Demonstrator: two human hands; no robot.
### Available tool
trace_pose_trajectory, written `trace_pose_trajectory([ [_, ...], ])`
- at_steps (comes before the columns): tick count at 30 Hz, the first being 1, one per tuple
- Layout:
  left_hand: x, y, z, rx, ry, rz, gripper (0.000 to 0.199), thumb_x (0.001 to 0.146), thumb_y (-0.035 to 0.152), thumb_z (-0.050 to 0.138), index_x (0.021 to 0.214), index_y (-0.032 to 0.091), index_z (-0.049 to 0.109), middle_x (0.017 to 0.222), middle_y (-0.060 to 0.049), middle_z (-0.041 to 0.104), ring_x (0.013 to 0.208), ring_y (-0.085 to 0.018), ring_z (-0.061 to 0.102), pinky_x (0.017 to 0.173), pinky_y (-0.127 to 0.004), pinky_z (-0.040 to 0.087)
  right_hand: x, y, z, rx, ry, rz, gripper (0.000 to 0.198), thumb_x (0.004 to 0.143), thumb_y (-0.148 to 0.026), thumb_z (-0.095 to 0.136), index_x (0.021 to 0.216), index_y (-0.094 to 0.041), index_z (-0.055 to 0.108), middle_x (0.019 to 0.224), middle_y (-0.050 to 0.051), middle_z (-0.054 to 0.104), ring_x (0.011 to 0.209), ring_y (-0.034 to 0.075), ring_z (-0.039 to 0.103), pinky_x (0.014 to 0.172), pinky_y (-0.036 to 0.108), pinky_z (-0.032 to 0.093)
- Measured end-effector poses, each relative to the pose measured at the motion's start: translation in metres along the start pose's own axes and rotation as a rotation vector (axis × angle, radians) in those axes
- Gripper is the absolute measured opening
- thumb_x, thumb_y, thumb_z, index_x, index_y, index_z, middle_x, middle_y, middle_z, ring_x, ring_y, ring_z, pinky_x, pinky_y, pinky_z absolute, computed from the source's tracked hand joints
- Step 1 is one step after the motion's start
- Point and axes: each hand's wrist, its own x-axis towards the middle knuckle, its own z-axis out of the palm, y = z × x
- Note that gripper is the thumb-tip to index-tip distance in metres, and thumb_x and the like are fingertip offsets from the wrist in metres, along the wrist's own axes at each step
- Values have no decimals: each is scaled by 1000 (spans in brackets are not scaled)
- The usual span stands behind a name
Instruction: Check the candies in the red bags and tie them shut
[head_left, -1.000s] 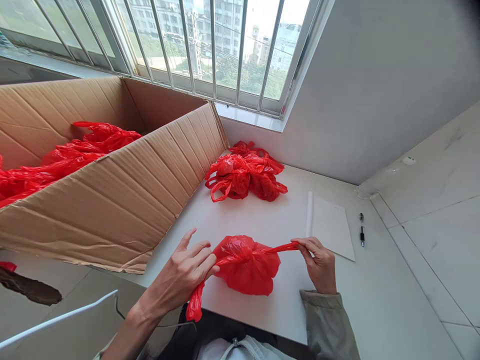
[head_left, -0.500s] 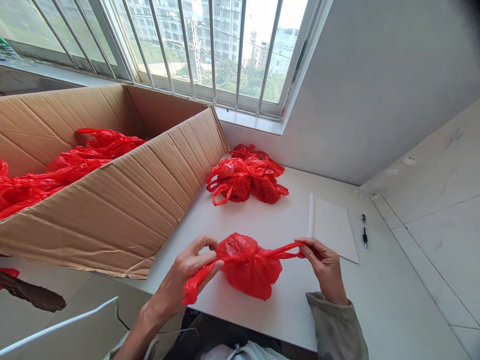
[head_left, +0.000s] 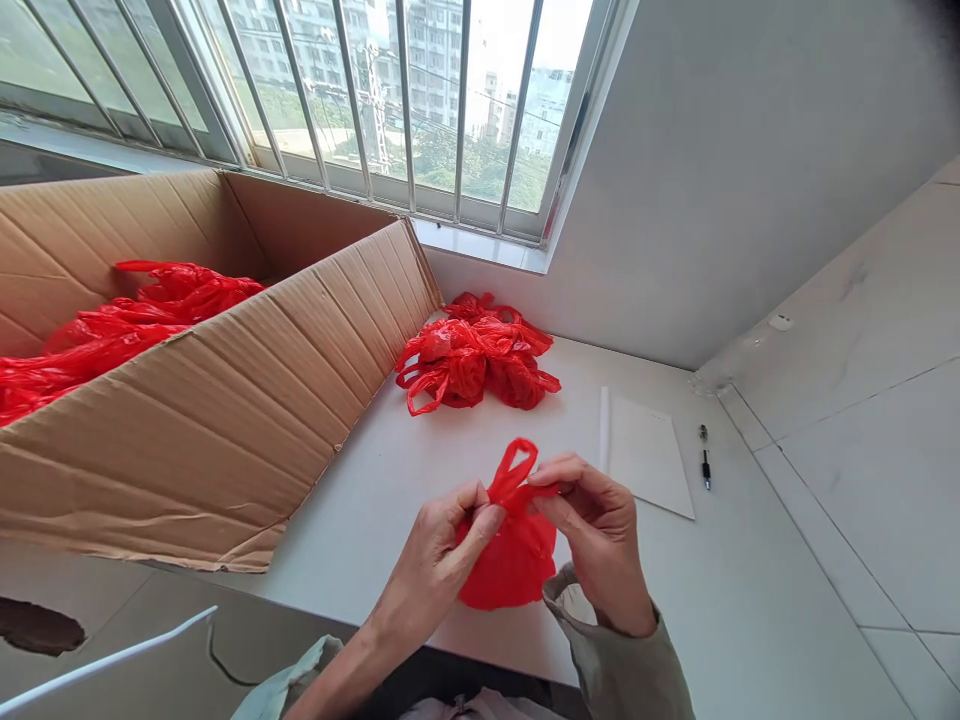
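Note:
A bunched red plastic bag (head_left: 510, 575) rests on the white table near its front edge. My left hand (head_left: 450, 545) pinches the gathered top of the bag between thumb and fingers. On the other side, my right hand (head_left: 596, 515) grips a handle strand of the same bag. One handle loop stands up between the two hands. Fingers hide part of the crossing of the handles, so whether a knot is formed there I cannot tell. Farther back lies a pile of red plastic bags (head_left: 480, 350), tied or crumpled, touching neither hand.
A large cardboard box (head_left: 315, 365) with red bags (head_left: 161, 305) inside stands at the left. To the right lie a white notebook (head_left: 651, 455) and a black pen (head_left: 706, 470). A barred window (head_left: 420, 100) is behind; a white rod (head_left: 112, 655) shows lower left.
My hands have come together over the bag; before, they held its handles stretched apart to left and right. A handle loop now points upward. The view has shifted slightly right.

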Motion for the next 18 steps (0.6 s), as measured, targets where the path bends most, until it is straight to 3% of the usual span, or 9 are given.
trace_pose_trajectory([
  [2,-3,1,4,126,8,-17,25,91,35,49,74,20,38,69,4,43,62,-13,37,57,-25,31,-2,-1,-4,15,13,-14,18,84,-10,63,89,-26,71,82,-1,62,77,9,59,67,19,50],
  [5,-7,1,11,290,-13,15,19,83,27,57,81,21,39,77,3,48,68,-15,43,63,-27,36,-4,-8,0,-47,-81,-49,20,82,-8,64,89,-25,72,82,0,64,76,11,61,66,20,51],
  [8,-7,-3,18,335,-43,123,5,89,25,43,87,20,46,85,-2,53,76,-18,50,66,-29,40,-3,-19,11,-130,-210,-110,20,81,-7,63,88,-23,72,81,1,67,75,13,63,69,25,54],
  [11,-4,-5,18,322,-35,206,20,94,27,33,81,21,48,79,-1,53,73,-18,51,62,-29,39,1,-26,13,-188,-305,-139,23,85,-12,57,101,-24,69,95,4,69,80,15,65,73,29,56],
  [15,0,-1,10,305,30,100,31,99,38,29,75,22,40,66,3,45,58,-15,41,56,-27,35,6,-20,-6,-623,-416,-172,45,88,-15,51,133,-24,50,133,10,54,116,22,53,95,41,49],
  [18,2,2,5,286,-7,63,32,100,41,30,75,22,38,66,4,44,58,-15,40,57,-27,34,6,-6,-17,-870,-542,-163,35,92,-14,46,125,-21,56,110,9,66,107,22,54,92,41,48],
])
